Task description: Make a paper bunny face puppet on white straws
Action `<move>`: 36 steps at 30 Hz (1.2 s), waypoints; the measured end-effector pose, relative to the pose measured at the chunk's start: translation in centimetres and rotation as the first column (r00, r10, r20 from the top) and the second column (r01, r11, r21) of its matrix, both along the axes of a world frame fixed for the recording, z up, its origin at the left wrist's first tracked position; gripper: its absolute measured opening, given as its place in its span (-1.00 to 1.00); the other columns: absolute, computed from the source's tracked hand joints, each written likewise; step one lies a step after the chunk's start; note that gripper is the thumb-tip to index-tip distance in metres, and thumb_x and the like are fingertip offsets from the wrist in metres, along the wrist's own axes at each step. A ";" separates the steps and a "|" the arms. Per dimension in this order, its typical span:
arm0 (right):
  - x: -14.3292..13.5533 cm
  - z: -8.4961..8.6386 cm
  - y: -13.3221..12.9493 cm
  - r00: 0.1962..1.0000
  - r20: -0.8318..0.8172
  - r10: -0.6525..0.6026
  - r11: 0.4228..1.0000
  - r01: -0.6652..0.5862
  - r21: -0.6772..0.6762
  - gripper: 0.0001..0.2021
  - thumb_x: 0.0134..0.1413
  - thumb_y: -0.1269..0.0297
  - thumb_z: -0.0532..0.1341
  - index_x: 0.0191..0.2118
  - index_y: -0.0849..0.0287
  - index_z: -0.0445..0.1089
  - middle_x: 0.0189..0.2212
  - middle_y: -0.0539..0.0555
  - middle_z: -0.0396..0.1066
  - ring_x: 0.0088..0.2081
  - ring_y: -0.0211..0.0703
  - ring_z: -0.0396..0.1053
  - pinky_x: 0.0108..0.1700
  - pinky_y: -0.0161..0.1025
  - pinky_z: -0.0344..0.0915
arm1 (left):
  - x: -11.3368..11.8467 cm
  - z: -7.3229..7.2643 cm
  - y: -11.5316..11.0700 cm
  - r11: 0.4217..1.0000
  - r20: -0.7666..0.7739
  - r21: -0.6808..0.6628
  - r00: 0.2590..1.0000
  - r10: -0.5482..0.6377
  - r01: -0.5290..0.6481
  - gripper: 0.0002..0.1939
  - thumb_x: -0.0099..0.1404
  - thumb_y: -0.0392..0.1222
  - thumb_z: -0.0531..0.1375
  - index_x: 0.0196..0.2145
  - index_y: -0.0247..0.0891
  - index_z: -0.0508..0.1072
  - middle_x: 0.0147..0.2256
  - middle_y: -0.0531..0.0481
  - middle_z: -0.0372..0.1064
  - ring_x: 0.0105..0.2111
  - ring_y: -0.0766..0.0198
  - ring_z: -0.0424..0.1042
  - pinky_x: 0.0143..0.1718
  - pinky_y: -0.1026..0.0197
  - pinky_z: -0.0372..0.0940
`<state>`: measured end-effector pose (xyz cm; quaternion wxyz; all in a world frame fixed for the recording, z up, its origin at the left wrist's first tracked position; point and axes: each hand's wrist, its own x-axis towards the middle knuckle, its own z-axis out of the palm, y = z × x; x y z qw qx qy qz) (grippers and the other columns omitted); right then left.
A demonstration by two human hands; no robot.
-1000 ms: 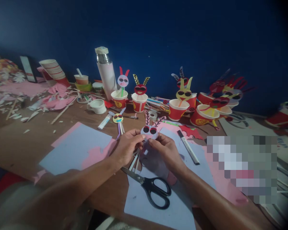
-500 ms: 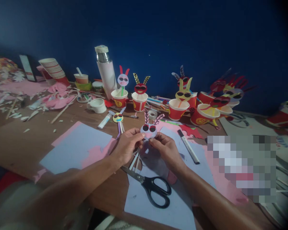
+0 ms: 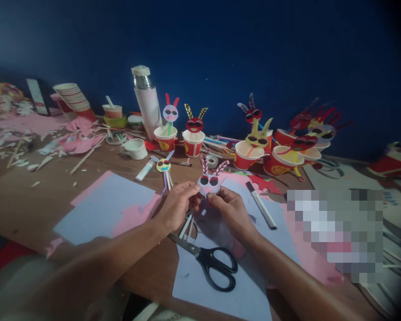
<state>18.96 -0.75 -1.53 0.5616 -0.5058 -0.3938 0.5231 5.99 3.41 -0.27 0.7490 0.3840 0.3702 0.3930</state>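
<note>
Between my hands is a pale paper bunny face [image 3: 208, 185] with black eyes, red lids and two pink ears with dark leaf-like lines. My left hand [image 3: 180, 200] pinches its left edge between thumb and fingers. My right hand [image 3: 230, 205] grips its lower right edge, thumb in front. Just below, black-handled scissors [image 3: 205, 258] lie on a pale sheet of paper [image 3: 220, 292], blades toward the left. White straws or sticks [image 3: 187, 225] lie under my left hand. A yellow paper face on sticks [image 3: 163, 165] rests beyond my left hand, and a marker [image 3: 261, 206] lies right of my right hand.
Red paper cups [image 3: 249, 156] holding finished paper faces stand along the back. A white flask [image 3: 147, 107] rises behind them. Pale and pink paper [image 3: 103, 207] lies at left, near paper scraps [image 3: 30, 165] and stacked cups [image 3: 74, 98]. A glue tube [image 3: 145, 169] and tape roll [image 3: 211, 161] lie mid-table.
Both hands keep hold of the bunny face, which has shifted very slightly right and down. The whole view has moved a little; nothing else has visibly changed.
</note>
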 end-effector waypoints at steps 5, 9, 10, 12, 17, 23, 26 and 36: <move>0.1 0.1 0.0 1.000 0.010 -0.022 1.000 0.022 0.012 -0.88 -0.13 0.27 0.25 -0.50 0.21 0.38 -0.61 -0.06 0.31 -0.55 -0.32 0.19 -0.47 -0.33 0.12 | 0.1 -0.2 0.1 0.999 0.043 -0.013 0.999 0.033 -0.033 -0.82 0.07 -0.13 0.17 -0.49 -0.33 0.35 -0.58 0.06 0.30 -0.63 0.41 0.26 -0.63 0.36 0.15; 0.1 0.1 0.0 1.000 0.011 -0.012 1.000 0.012 0.021 -0.90 -0.13 0.28 0.24 -0.50 0.20 0.39 -0.61 -0.07 0.32 -0.56 -0.32 0.19 -0.47 -0.34 0.12 | 0.0 -0.2 0.0 1.000 0.026 0.001 1.000 0.007 -0.007 -0.82 0.06 -0.14 0.21 -0.47 -0.34 0.37 -0.59 0.08 0.28 -0.63 0.43 0.25 -0.63 0.38 0.14; 0.1 0.1 0.0 1.000 0.009 -0.008 1.000 0.008 0.019 -0.90 -0.12 0.27 0.24 -0.50 0.19 0.38 -0.62 -0.07 0.31 -0.56 -0.32 0.19 -0.48 -0.35 0.12 | 0.0 -0.1 0.0 1.000 0.015 0.007 1.000 0.000 -0.001 -0.82 0.05 -0.16 0.23 -0.47 -0.34 0.37 -0.60 0.09 0.27 -0.64 0.44 0.24 -0.63 0.38 0.14; 0.0 0.1 0.0 1.000 0.008 -0.002 1.000 0.002 0.013 -0.90 -0.12 0.27 0.23 -0.49 0.19 0.38 -0.62 -0.07 0.31 -0.57 -0.32 0.19 -0.49 -0.36 0.11 | 0.0 -0.1 -0.1 1.000 -0.025 0.027 1.000 -0.004 0.005 -0.82 0.02 -0.18 0.25 -0.46 -0.35 0.38 -0.63 0.11 0.26 -0.65 0.45 0.22 -0.62 0.40 0.13; -0.1 0.0 -0.1 1.000 0.023 0.004 1.000 -0.004 0.010 -0.89 -0.13 0.27 0.24 -0.49 0.19 0.37 -0.60 -0.06 0.32 -0.56 -0.32 0.19 -0.49 -0.36 0.10 | -0.1 0.0 -0.1 0.997 -0.131 0.080 0.991 0.029 -0.019 -0.86 0.00 -0.23 0.24 -0.52 -0.33 0.34 -0.66 0.13 0.25 -0.66 0.47 0.20 -0.61 0.41 0.11; 0.1 0.2 -0.3 0.999 0.049 -0.015 1.000 0.013 0.027 -0.84 -0.08 0.24 0.22 -0.55 0.18 0.33 -0.63 -0.08 0.27 -0.57 -0.33 0.15 -0.48 -0.34 0.07 | -0.2 0.2 -0.2 0.999 -0.147 0.048 0.989 0.028 -0.021 -0.86 0.01 -0.23 0.24 -0.52 -0.32 0.33 -0.66 0.13 0.25 -0.67 0.49 0.20 -0.61 0.43 0.09; 0.4 0.2 -0.3 0.996 0.066 -0.055 0.997 0.052 0.053 -0.82 -0.02 0.23 0.18 -0.55 0.17 0.33 -0.61 -0.07 0.26 -0.54 -0.32 0.15 -0.45 -0.34 0.08 | -0.2 0.1 -0.2 0.999 -0.144 0.048 0.989 0.028 -0.022 -0.86 0.02 -0.22 0.24 -0.51 -0.32 0.34 -0.66 0.14 0.25 -0.67 0.50 0.20 -0.61 0.44 0.09; 0.6 0.0 -0.3 0.991 0.080 -0.109 0.992 0.103 0.075 -0.88 -0.07 0.28 0.20 -0.54 0.14 0.33 -0.61 -0.09 0.25 -0.53 -0.31 0.14 -0.44 -0.32 0.10 | -0.1 0.1 -0.3 0.999 -0.148 0.053 0.989 0.021 -0.013 -0.88 -0.01 -0.24 0.25 -0.53 -0.34 0.38 -0.67 0.14 0.23 -0.67 0.51 0.19 -0.61 0.44 0.06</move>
